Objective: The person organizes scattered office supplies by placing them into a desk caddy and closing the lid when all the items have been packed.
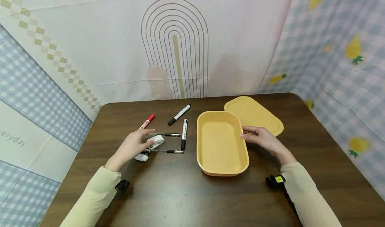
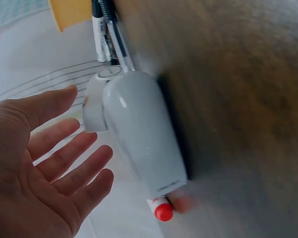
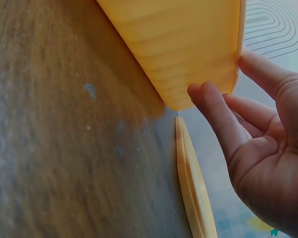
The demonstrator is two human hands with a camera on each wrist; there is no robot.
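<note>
My left hand (image 1: 130,147) hovers with spread fingers beside two small white items. One is a rounded white item (image 2: 139,129) with small dark lettering; the other, a white piece (image 1: 156,141) with a round end, lies just behind it. Their exact kind is unclear. In the left wrist view a gap shows between the fingers and both items. At the right, my right hand (image 1: 264,138) holds the right side of a yellow plastic box (image 1: 222,143), thumb at the rim and fingers against the outer wall (image 3: 184,44). The box has nothing in it.
A yellow lid (image 1: 255,115) lies behind the box to its right. Around the left hand are a red marker (image 1: 147,121), a black-capped marker (image 1: 179,115), another black-capped marker (image 1: 184,133), a pen (image 1: 168,134) and a second pen (image 1: 171,151). Patterned cloth (image 1: 180,53) hangs behind the table.
</note>
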